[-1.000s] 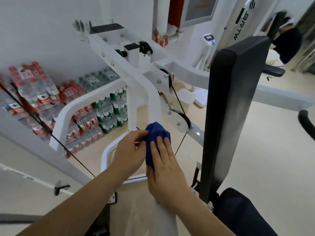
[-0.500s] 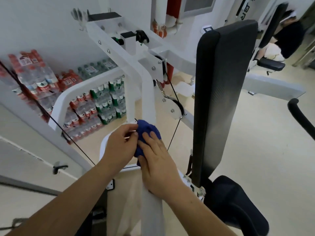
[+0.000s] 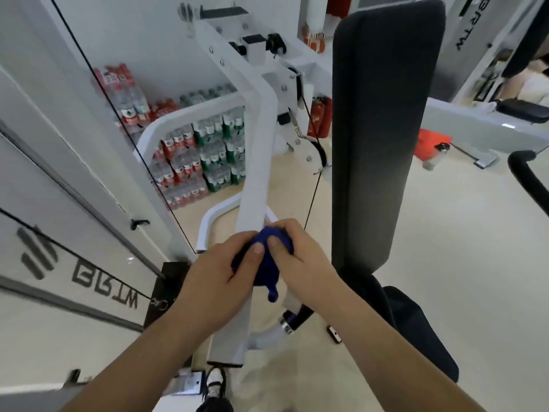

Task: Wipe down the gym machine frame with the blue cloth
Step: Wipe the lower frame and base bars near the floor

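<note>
And there's the change: a second ago the right grip [image 3: 306,263] lay with flat fingers over the blue cloth [image 3: 264,270] while the left grip [image 3: 219,272] only pinched its edge. Now both have wrapped round it! The two grips are clamped on the cloth from either side, both thumbs [image 3: 258,248] pressed onto its near face and the fingers curled out of sight behind. The cloth itself is bunched round the white frame post [image 3: 255,179], hugging the upright, with a small tail of fabric hanging loose below the hands. The view has also tipped down, so much more of the post's lower length shows near us than it did a moment ago. To the right the black back pad [image 3: 383,129] stands close beside the right grip, not touching as far as I can tell, and the thin cable [image 3: 312,200] drops from the pulley [image 3: 310,154] between pad and post. What does it mean? I'd call this a switch from dabbing one face to collaring the whole post, ready to slide along it. The far stretch above looks bare and white; how clean it is I cannot tell.
</note>
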### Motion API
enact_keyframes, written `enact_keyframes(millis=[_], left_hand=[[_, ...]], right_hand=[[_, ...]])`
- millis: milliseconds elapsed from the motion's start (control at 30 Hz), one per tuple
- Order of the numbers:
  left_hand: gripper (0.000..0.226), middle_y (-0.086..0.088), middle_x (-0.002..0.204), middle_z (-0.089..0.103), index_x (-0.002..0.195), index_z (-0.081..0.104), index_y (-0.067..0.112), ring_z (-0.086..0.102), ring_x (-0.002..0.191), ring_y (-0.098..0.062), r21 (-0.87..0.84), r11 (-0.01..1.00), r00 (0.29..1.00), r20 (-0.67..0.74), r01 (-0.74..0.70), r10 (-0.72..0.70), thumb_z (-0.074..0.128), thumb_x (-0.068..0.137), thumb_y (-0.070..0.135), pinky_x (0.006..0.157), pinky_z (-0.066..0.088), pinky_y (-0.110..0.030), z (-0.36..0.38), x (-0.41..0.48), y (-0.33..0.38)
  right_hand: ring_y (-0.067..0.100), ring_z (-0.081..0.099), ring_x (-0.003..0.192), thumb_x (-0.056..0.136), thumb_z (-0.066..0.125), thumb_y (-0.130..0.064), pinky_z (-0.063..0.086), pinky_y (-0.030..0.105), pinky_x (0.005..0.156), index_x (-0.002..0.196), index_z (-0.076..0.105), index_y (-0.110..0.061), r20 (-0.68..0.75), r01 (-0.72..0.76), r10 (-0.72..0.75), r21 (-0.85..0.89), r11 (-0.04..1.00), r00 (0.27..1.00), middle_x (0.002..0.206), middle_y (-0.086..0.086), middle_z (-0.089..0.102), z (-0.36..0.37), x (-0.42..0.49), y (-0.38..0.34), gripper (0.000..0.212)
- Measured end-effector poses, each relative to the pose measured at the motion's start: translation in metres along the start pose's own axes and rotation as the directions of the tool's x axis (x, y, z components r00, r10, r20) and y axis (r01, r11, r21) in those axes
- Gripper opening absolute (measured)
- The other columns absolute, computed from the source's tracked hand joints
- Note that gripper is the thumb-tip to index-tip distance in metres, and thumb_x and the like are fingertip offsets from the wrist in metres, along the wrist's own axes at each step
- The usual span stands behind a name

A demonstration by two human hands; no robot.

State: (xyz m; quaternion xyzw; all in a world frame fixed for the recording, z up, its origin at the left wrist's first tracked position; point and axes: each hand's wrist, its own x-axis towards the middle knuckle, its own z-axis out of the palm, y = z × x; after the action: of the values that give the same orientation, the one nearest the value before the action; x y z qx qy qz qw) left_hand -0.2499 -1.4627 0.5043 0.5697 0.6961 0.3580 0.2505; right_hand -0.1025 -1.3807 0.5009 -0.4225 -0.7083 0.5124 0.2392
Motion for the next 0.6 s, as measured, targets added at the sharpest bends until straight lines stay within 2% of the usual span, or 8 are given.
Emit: enact_keyframes(millis=[100, 167, 233, 267, 367, 433, 533, 600], left_hand=[[0.037, 0.023, 0.110, 0.068, 0.134, 0.051, 0.049, 0.066, 0.096, 0.003, -0.083, 0.996, 0.999, 0.030, -0.010, 0.013, 0.058, 0.100, 0.037, 0.078, 0.052, -0.016, 0.014, -0.027, 0.012], [0.048, 0.019, 0.108, 0.068, 0.137, 0.050, 0.049, 0.067, 0.092, 0.002, -0.184, 0.983, 0.998, 0.066, -0.007, 0.019, 0.067, 0.095, 0.032, 0.075, 0.052, -0.017, 0.026, -0.041, 0.024], [0.053, 0.020, 0.112, 0.069, 0.137, 0.051, 0.048, 0.068, 0.099, 0.000, -0.298, 0.954, 0.993, 0.113, 0.016, 0.019, 0.073, 0.092, 0.030, 0.080, 0.055, -0.021, 0.039, -0.054, 0.037], [0.052, 0.023, 0.114, 0.069, 0.134, 0.052, 0.048, 0.067, 0.103, 0.000, -0.332, 0.943, 0.993, 0.114, 0.028, 0.011, 0.074, 0.091, 0.031, 0.084, 0.056, -0.022, 0.046, -0.060, 0.043], [0.044, 0.023, 0.110, 0.068, 0.126, 0.056, 0.047, 0.065, 0.102, 0.000, -0.330, 0.942, 0.995, 0.100, 0.057, -0.025, 0.076, 0.088, 0.035, 0.086, 0.055, -0.022, 0.066, -0.072, 0.047], [0.042, 0.023, 0.104, 0.067, 0.122, 0.060, 0.047, 0.065, 0.098, 0.000, -0.359, 0.930, 0.991, 0.128, 0.079, -0.035, 0.075, 0.089, 0.025, 0.082, 0.053, -0.015, 0.079, -0.083, 0.046], [0.046, 0.028, 0.096, 0.065, 0.111, 0.062, 0.050, 0.064, 0.087, 0.000, -0.317, 0.946, 0.979, 0.204, 0.073, -0.007, 0.071, 0.088, 0.012, 0.072, 0.047, -0.008, 0.098, -0.107, 0.048], [0.048, 0.028, 0.097, 0.067, 0.107, 0.063, 0.051, 0.065, 0.092, 0.000, -0.274, 0.959, 0.964, 0.266, 0.077, -0.001, 0.069, 0.086, 0.008, 0.076, 0.048, -0.011, 0.117, -0.126, 0.050]], right_hand=[[0.003, 0.063, 0.079, 0.100, 0.061, -0.018, 0.053, 0.022, 0.068, 0.103, 0.051, -0.024, -0.144, -0.038, 0.062, 0.164, 0.986, 0.988, 0.095, -0.003, 0.064, -0.006, -0.031, 0.002, 0.011], [0.010, 0.063, 0.075, 0.097, 0.066, -0.014, 0.057, 0.026, 0.066, 0.101, 0.051, -0.016, -0.225, -0.052, 0.118, 0.279, 0.959, 0.967, 0.091, 0.004, 0.063, -0.011, -0.052, 0.000, 0.015], [0.014, 0.061, 0.070, 0.097, 0.067, -0.018, 0.055, 0.025, 0.062, 0.096, 0.054, -0.012, -0.262, -0.078, 0.169, 0.326, 0.942, 0.950, 0.086, 0.007, 0.063, -0.017, -0.073, -0.005, 0.014], [0.014, 0.060, 0.067, 0.099, 0.065, -0.026, 0.053, 0.024, 0.061, 0.094, 0.058, -0.013, -0.263, -0.102, 0.192, 0.320, 0.942, 0.946, 0.085, 0.009, 0.064, -0.018, -0.083, -0.006, 0.016], [0.008, 0.062, 0.072, 0.104, 0.046, -0.049, 0.052, 0.021, 0.067, 0.088, 0.070, -0.017, -0.248, -0.188, 0.266, 0.299, 0.936, 0.931, 0.086, 0.007, 0.069, -0.021, -0.111, 0.002, 0.043], [0.006, 0.065, 0.079, 0.104, 0.045, -0.047, 0.052, 0.020, 0.071, 0.087, 0.073, -0.017, -0.319, -0.143, 0.219, 0.243, 0.959, 0.922, 0.085, 0.000, 0.071, -0.024, -0.131, 0.013, 0.044], [0.017, 0.067, 0.081, 0.103, 0.053, -0.044, 0.058, 0.036, 0.072, 0.086, 0.071, -0.024, -0.513, -0.094, 0.088, 0.015, 0.995, 0.854, 0.083, -0.004, 0.068, -0.040, -0.163, 0.033, 0.032], [0.025, 0.067, 0.078, 0.098, 0.054, -0.046, 0.059, 0.047, 0.070, 0.085, 0.068, -0.023, -0.580, -0.158, 0.136, 0.013, 0.987, 0.803, 0.080, 0.000, 0.068, -0.058, -0.184, 0.055, 0.030]])
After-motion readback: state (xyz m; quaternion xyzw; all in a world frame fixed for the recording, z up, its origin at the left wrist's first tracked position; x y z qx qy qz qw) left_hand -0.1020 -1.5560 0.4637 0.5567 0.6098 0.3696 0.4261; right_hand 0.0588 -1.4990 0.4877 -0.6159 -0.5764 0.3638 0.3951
